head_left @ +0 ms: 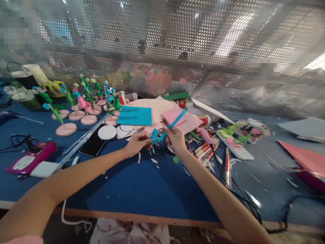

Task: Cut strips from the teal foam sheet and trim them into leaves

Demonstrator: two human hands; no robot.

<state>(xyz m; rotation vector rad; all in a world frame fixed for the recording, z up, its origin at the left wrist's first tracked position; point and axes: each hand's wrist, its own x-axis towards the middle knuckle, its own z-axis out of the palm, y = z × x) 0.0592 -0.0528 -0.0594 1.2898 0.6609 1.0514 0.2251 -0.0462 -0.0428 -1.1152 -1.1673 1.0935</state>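
Note:
My left hand [141, 143] is closed, pinching a narrow blue paper strip [177, 119] whose cut, fringed end hangs by the fingers. The strip runs up to the right, past my right hand [175, 139]. That hand is closed round a pair of scissors, mostly hidden by the fingers; a dark blade and part of the ring handles show. Behind both hands lie a blue paper sheet [134, 116], a pink paper sheet [186, 122] and cream sheets. Small paper scraps [154, 160] dot the blue table below the hands.
Several paper flowers on round pink bases [66, 129] stand at the left. Nearby are a phone [93, 144], a white disc [107, 132] and a magenta device [33, 161]. A pink glue gun [205, 135] with its cable, and sticks, lie right. Perforated metal [157, 40] rises behind.

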